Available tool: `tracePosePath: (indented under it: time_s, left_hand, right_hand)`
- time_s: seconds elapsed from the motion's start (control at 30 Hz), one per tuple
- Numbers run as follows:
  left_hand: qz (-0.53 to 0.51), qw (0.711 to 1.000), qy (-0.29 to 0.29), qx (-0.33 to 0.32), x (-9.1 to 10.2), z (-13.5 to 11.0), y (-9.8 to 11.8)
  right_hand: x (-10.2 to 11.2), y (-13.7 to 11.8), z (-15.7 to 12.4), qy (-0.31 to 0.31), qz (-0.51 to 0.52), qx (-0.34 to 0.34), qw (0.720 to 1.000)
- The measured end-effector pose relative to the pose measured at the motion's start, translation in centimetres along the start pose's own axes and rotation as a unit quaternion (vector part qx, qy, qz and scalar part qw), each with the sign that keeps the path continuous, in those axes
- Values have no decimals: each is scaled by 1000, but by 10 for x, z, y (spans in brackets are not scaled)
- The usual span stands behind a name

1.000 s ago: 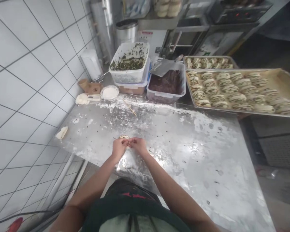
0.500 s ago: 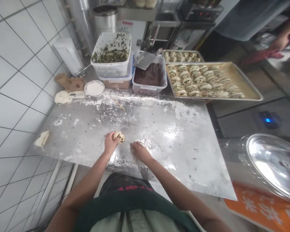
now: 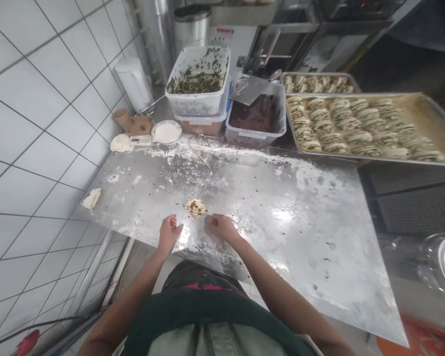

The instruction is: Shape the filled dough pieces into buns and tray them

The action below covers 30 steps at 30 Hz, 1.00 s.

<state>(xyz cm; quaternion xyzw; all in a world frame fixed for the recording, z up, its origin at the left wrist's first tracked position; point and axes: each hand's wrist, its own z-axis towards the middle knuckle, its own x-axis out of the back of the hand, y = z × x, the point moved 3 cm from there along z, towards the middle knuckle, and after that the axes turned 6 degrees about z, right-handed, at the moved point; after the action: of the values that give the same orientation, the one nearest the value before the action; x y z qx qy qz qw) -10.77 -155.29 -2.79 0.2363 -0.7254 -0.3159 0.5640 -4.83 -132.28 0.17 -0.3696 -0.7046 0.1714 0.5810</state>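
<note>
A small round of dough (image 3: 196, 207) speckled with green filling lies flat on the steel worktop (image 3: 259, 198). My left hand (image 3: 169, 231) is just to its near left, apart from it, with thumb and fingers parted and nothing held. To the near right of the dough is my right hand (image 3: 222, 227), low over the metal. Its fingers are curled in, and nothing shows between them. Green crumbs and flour are scattered around the dough.
Along the back stand a tub of chopped greens (image 3: 198, 81), a tub of dark filling (image 3: 255, 116) and a plate of flour (image 3: 166, 132). A tray of twisted rolls (image 3: 411, 127) is at right. A thin stick (image 3: 199, 154) and a dough piece (image 3: 92, 198) lie on the worktop.
My left hand has let go of the filled dough and drawn back toward me. The dough now lies on the worktop. My view has turned somewhat right.
</note>
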Motion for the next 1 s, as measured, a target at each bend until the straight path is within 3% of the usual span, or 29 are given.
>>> tracePosePath:
  time_s: [0.13,0.23,0.33,0.43,0.53,0.67,0.83,1.0]
  left_hand:
    - [6,998,-31,-49,-18,21,32]
    - [20,993,-77,-84,-14,33,50]
    - [55,991,-99,-74,13,29,40]
    - [112,978,-165,-62,39,3,15]
    - [163,957,-225,-78,45,-29,2]
    - [231,944,-208,-108,34,-52,8]
    - [277,932,-203,-111,24,-55,8]
    - [185,968,-157,-55,26,-35,5]
  right_hand:
    - [0,-38,32,27,159,34,986]
    - [5,-40,42,42,208,54,976]
    - [19,-10,26,70,154,54,984]
    - [30,35,-3,55,39,10,998]
    - [29,63,-29,35,-23,-29,999]
    - [11,49,-43,14,-40,-19,999]
    - [-9,19,-40,-45,-100,23,994]
    - [-7,22,-42,-52,-134,1,990]
